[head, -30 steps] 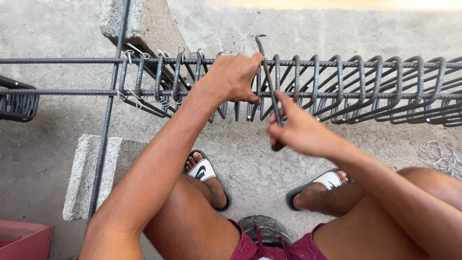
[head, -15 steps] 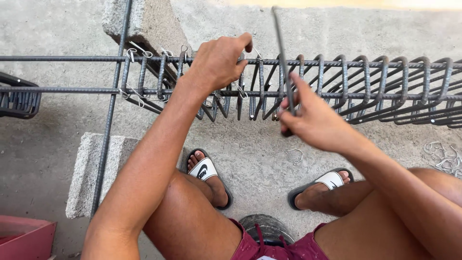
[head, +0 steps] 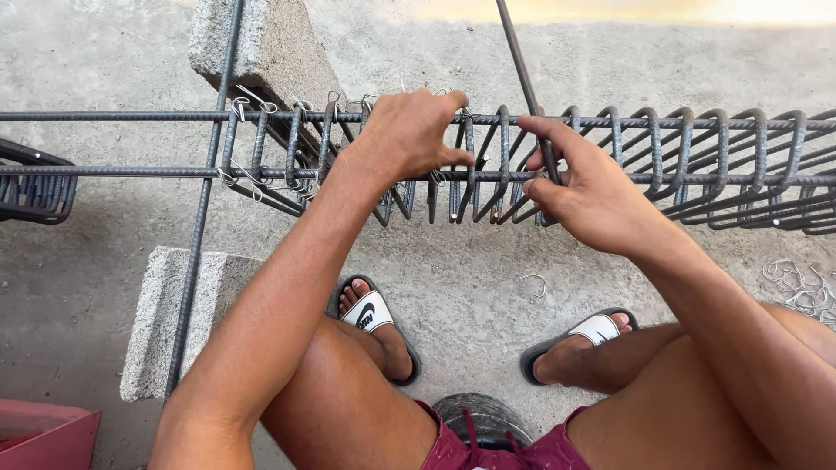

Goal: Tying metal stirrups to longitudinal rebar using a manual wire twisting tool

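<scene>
A rebar cage [head: 697, 165] of long horizontal bars and several bent stirrups runs across in front of me. My left hand [head: 409, 135] grips the top bar and a stirrup near the cage's middle. My right hand [head: 588, 191] holds a thin dark metal rod [head: 520, 65] that slants up past the top edge, its lower end at a stirrup. Wire ties [head: 248, 104] bind the stirrups at the left.
Two concrete blocks [head: 261, 43] [head: 174, 305] carry a crosswise rebar [head: 205, 200] that supports the cage. Loose wire pieces [head: 797, 283] lie on the concrete floor at right, one bent wire [head: 533, 285] between my sandalled feet. A red box corner [head: 43, 435] shows bottom left.
My right hand has raised the rod from low at the cage to slanting upward. My left hand shifted slightly right along the top bar.
</scene>
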